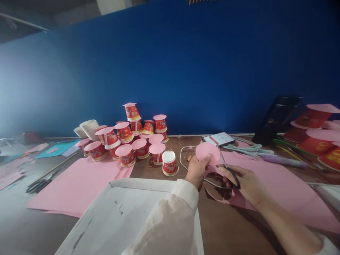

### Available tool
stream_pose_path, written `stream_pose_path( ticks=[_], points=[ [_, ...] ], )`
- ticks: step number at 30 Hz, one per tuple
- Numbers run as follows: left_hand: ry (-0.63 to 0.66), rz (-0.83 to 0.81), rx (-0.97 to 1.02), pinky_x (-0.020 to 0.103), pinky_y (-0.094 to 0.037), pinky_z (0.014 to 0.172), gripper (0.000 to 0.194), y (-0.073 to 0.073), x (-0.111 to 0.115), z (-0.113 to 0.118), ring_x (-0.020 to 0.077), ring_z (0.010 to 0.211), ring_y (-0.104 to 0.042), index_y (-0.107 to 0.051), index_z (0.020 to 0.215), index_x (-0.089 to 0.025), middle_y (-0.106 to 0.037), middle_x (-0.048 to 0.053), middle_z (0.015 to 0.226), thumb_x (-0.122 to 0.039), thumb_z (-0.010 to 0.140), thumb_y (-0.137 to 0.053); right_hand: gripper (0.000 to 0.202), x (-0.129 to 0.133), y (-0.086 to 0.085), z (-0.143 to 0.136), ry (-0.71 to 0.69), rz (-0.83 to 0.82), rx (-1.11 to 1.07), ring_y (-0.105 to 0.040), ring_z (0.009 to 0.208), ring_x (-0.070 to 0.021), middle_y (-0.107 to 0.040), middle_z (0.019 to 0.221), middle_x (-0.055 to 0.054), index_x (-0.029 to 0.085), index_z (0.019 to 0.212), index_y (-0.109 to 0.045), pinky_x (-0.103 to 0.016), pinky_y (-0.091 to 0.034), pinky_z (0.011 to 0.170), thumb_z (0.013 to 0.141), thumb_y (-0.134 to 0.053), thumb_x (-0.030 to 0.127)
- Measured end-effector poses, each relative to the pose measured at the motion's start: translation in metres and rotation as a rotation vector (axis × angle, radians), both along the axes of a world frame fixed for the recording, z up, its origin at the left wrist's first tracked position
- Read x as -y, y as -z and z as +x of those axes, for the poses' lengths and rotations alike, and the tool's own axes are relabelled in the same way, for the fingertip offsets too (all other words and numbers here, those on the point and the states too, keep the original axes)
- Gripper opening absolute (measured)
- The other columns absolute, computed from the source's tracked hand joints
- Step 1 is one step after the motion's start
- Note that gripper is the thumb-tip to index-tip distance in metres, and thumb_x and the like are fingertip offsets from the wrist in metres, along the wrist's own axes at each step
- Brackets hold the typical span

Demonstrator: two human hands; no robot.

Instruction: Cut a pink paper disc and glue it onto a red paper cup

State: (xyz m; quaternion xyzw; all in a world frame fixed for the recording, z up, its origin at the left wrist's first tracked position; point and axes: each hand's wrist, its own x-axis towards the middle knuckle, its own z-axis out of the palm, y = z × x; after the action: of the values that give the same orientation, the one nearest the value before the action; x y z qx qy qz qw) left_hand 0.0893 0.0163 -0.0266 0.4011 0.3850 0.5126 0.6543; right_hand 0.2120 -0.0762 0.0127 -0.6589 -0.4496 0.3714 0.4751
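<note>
My left hand [198, 170] pinches a pink paper circle [207, 151] by its lower edge, above the brown table. Around the handles of a pair of scissors [233, 176] with dark grips, my right hand [245, 184] is closed. The scissor blades point up along the right edge of the circle. A curved strip of pink paper [219, 196] hangs below my hands. Left of my left hand, a red paper cup [170, 164] stands upside down with a bare white base. Several more red cups [126, 158] behind it carry pink discs on top, some of them stacked.
A white tray [127, 209] lies in front, beside pink sheets [77, 180]. Another pair of scissors [42, 182] rests at left. A phone [219, 139], coiled cable [247, 148], pink paper [273, 180] and black bottle [276, 120] are at right. A blue partition [186, 71] rises behind.
</note>
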Motion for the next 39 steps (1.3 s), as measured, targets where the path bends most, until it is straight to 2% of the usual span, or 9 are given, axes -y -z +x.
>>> stream_pose_path(
  ticks=[9,15,21,26,39],
  points=[
    [0.016,0.015,0.026,0.026,-0.04,0.057,0.046,0.002,-0.001,0.0,0.0127,0.061,-0.051,-0.075,0.095,-0.012,-0.067,0.005,0.077,-0.047,0.068,-0.086,0.05,-0.003,0.005,0.007,-0.024,-0.02,-0.033,-0.053,0.049,-0.0148,-0.063,0.059,0.0,0.02,0.07,-0.074,-0.027,-0.046,0.04,0.066,-0.08,0.07],
    [0.008,-0.007,0.034,0.025,-0.04,0.058,0.051,0.004,-0.003,0.0,0.0126,0.063,-0.053,-0.075,0.099,-0.011,-0.069,0.006,0.08,-0.048,0.066,-0.087,0.049,-0.001,0.001,0.005,-0.014,-0.031,-0.019,-0.053,0.05,-0.0152,-0.061,0.058,0.002,0.021,0.075,-0.076,-0.026,-0.047,0.04,0.067,-0.079,0.07],
    [0.005,-0.034,0.049,0.025,-0.039,0.055,0.053,0.002,-0.001,-0.001,0.0102,0.058,-0.048,-0.074,0.096,-0.01,-0.065,0.004,0.074,-0.049,0.063,-0.089,0.051,0.0,0.001,0.004,-0.007,-0.037,-0.016,-0.054,0.051,-0.0157,-0.06,0.058,0.001,0.021,0.075,-0.076,-0.026,-0.048,0.04,0.066,-0.079,0.071],
    [-0.009,-0.042,0.064,0.024,-0.039,0.054,0.055,0.004,-0.002,0.0,0.0107,0.06,-0.051,-0.074,0.093,-0.011,-0.066,0.004,0.075,-0.052,0.061,-0.091,0.052,-0.004,0.004,0.009,-0.038,-0.059,-0.017,-0.055,0.05,-0.0166,-0.062,0.059,0.0,0.02,0.077,-0.077,-0.027,-0.049,0.04,0.063,-0.082,0.07],
    [-0.019,-0.128,0.08,0.024,-0.036,0.049,0.052,0.002,-0.003,0.0,0.0089,0.052,-0.047,-0.074,0.092,-0.012,-0.064,0.002,0.071,-0.049,0.06,-0.091,0.049,-0.004,0.009,0.011,-0.054,-0.06,-0.058,-0.055,0.052,-0.0165,-0.061,0.059,0.001,0.02,0.081,-0.078,-0.028,-0.05,0.042,0.065,-0.084,0.066]
  ],
)
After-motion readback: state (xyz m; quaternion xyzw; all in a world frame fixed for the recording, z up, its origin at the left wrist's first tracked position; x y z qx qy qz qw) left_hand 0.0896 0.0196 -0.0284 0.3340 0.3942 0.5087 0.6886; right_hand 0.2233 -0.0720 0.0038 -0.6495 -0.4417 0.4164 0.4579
